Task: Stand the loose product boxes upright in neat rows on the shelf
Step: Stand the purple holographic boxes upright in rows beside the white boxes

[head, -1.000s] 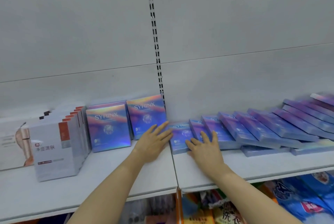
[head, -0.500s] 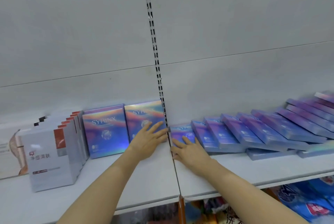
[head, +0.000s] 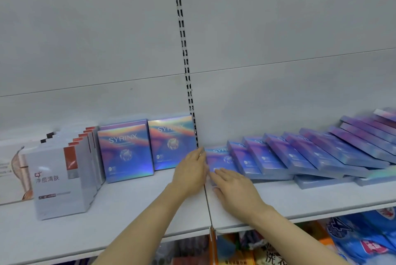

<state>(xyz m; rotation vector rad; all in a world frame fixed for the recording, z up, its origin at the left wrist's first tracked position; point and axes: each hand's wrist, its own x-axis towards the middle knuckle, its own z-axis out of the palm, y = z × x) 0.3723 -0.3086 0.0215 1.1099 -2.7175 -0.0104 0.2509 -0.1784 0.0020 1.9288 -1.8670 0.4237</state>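
Now both hands have closed in from a second ago, the left hand [head: 189,171] flat against the edge and the right hand [head: 233,185] flat atop the nearest toppled iridescent purple box [head: 216,157] on the white shelf [head: 300,198], seemingly about to tip it upright.

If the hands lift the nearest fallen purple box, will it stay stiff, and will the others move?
The flat iridescent purple cardboard box probably stays stiff: its edges look straight. Its glossy surface may be slippery. The leaning row of purple boxes overlaps it, so they would likely slide down further.
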